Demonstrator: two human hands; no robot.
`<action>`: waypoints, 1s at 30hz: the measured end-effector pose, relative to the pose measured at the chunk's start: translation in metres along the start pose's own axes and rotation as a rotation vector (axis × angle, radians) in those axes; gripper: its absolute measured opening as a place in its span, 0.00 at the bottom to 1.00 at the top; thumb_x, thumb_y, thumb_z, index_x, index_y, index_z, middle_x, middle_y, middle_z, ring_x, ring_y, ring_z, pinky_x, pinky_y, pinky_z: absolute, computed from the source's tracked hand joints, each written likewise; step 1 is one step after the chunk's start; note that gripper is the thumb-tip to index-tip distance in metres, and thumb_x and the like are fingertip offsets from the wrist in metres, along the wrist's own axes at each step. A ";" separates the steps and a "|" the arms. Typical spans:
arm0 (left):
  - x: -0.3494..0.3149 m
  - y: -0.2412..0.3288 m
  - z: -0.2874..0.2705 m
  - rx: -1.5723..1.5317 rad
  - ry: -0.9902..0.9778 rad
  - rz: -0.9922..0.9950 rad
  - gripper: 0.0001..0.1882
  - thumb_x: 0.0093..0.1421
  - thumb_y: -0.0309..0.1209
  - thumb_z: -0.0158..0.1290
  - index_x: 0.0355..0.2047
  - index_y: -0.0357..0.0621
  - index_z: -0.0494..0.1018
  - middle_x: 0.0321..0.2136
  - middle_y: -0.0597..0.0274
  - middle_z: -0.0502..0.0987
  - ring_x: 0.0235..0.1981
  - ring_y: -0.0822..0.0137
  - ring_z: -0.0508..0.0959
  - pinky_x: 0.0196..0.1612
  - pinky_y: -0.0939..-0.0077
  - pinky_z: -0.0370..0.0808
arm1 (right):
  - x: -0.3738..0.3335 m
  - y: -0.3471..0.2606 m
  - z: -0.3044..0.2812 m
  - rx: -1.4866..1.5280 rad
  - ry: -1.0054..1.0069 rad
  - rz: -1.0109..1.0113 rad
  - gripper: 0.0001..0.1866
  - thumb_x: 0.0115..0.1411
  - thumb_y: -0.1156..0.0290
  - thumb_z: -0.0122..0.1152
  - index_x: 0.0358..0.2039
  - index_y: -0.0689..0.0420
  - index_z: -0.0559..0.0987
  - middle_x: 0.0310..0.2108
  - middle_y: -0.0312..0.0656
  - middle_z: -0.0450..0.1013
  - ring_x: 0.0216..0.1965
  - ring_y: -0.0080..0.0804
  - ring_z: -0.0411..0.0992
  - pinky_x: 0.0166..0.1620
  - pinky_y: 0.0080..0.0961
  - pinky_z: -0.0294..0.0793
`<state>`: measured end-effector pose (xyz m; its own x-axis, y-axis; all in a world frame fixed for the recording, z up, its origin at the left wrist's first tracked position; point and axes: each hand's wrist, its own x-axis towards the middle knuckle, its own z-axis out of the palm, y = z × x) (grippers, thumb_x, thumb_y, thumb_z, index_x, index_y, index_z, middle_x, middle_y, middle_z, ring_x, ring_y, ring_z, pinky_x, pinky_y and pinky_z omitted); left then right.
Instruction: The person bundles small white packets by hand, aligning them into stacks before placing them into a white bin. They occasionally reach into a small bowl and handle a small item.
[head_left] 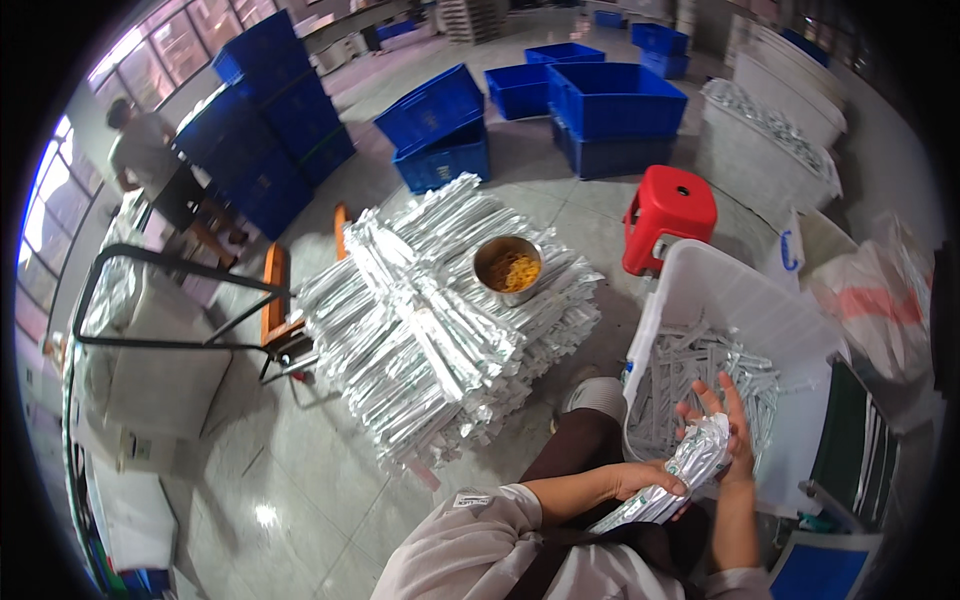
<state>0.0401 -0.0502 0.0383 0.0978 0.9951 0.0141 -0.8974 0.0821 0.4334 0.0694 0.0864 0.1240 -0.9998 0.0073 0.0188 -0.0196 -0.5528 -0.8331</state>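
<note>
My left hand [648, 482] is wrapped round a bundle of long, thin silver foil packets [700, 450], held slanting over my lap. Beside the bundle's upper end is my right hand [738, 430], its fingers stretched up and apart and its palm close against the foil. Just beyond both hands stands a large white plastic tub [690, 270] with many loose foil packets [700, 365] in its bottom. To the left, a broad stack of similar packets [420, 330] is piled in crossing layers. A metal bowl of yellow rubber bands [510, 270] rests on that stack.
A red stool [672, 215] stands behind the tub. Blue crates [615, 105] sit farther back, others stacked at left [270, 120]. A black-handled trolley [180, 262] is left of the pile. Another person [150, 160] stands far left. A filled white bin [765, 150] is at right.
</note>
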 end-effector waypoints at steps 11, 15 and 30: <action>-0.105 -0.044 -0.003 0.444 0.738 0.586 0.36 0.42 0.32 0.61 0.52 0.37 0.59 0.44 0.61 0.68 0.46 0.69 0.67 0.50 0.74 0.64 | 0.032 0.096 0.047 -0.071 -0.145 0.386 0.37 0.44 0.61 0.63 0.51 0.64 0.60 0.41 0.46 0.68 0.41 0.32 0.68 0.44 0.25 0.67; -0.204 0.064 0.002 0.636 1.443 0.750 0.40 0.40 0.36 0.60 0.52 0.36 0.55 0.43 0.51 0.67 0.43 0.60 0.71 0.44 0.64 0.71 | 0.068 0.088 0.074 -0.243 -0.135 0.186 0.25 0.55 0.73 0.58 0.51 0.63 0.62 0.45 0.43 0.66 0.46 0.28 0.66 0.48 0.23 0.65; -0.422 0.239 -0.231 1.557 2.327 -0.258 0.48 0.43 0.34 0.53 0.60 0.33 0.39 0.61 0.41 0.44 0.63 0.48 0.44 0.63 0.59 0.39 | -0.036 0.097 -0.039 -0.626 0.469 0.380 0.10 0.56 0.74 0.54 0.38 0.62 0.72 0.31 0.38 0.73 0.32 0.22 0.71 0.34 0.18 0.69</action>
<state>-0.3156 -0.4380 -0.0722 -0.9657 -0.2566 0.0386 -0.2433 0.9471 0.2092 0.1034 0.0647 0.0210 -0.8352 0.3338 -0.4371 0.4546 -0.0284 -0.8902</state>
